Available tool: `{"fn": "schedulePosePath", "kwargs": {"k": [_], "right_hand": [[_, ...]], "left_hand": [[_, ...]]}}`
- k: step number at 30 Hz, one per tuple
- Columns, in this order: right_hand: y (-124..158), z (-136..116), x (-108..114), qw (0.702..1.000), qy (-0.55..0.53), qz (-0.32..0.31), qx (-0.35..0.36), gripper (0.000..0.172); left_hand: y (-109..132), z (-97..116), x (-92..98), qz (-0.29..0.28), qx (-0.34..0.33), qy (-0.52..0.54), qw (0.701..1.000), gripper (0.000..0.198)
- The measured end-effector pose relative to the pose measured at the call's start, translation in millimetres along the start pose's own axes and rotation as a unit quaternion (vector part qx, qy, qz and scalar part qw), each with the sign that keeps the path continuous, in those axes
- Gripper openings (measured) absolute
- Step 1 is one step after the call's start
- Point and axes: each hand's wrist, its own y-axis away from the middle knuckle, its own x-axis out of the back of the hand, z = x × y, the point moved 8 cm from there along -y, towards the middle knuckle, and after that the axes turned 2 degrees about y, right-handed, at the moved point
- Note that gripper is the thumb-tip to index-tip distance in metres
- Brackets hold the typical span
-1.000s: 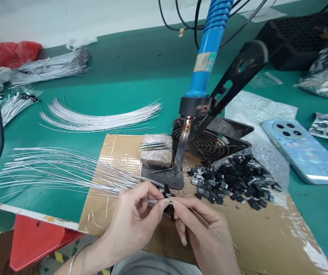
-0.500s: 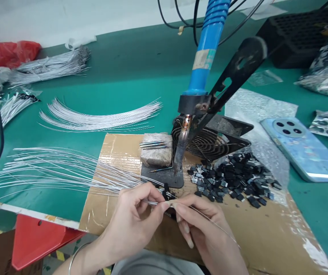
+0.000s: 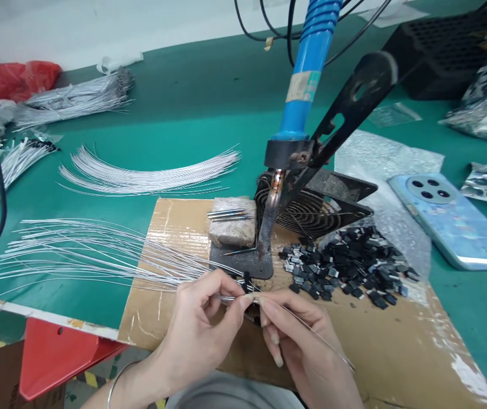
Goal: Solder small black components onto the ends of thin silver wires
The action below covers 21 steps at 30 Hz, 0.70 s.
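My left hand [image 3: 205, 329] is closed in a pinch on thin grey-white wire, with a short stretch showing behind the thumb. My right hand [image 3: 307, 341] pinches thin wire [image 3: 326, 342] too; it runs down along the hand's right side. The fingertips of both hands nearly meet, and the point between them is too small to make out. Just behind them stands a small black holder [image 3: 247, 280], partly hidden by my fingers. White wires [image 3: 158, 255] fan out leftward from there over the cardboard.
A blue soldering iron [image 3: 301, 91] hangs tip-down in a black stand above a tip-topped block [image 3: 231, 227]. Black connector pieces [image 3: 345, 267] lie heaped at right, near a fan [image 3: 311, 207] and a phone [image 3: 452, 221]. Another wire bundle [image 3: 150, 176] rests on the green mat.
The hands stay pinched together in nearly the same place. My right hand's fingers have shifted very slightly, and the view has moved a little.
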Motion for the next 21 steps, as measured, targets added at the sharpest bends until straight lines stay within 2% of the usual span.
{"fn": "schedulePosePath", "kwargs": {"k": [12, 17, 21], "right_hand": [[-2.9, 2.6, 3.5, 1.000, 0.008, -0.006, 0.007, 0.029], [-9.1, 7.9, 3.1, 0.995, 0.027, -0.091, 0.038, 0.022], [-10.0, 9.1, 6.6, 0.994, 0.026, -0.090, 0.064, 0.018]], "left_hand": [[4.1, 1.8, -0.7, 0.031, -0.025, -0.036, 0.999, 0.019], [4.9, -1.4, -2.3, 0.046, -0.026, -0.037, 0.998, 0.019], [4.4, -3.8, -5.0, 0.048, -0.018, -0.001, 0.999, 0.020]]}}
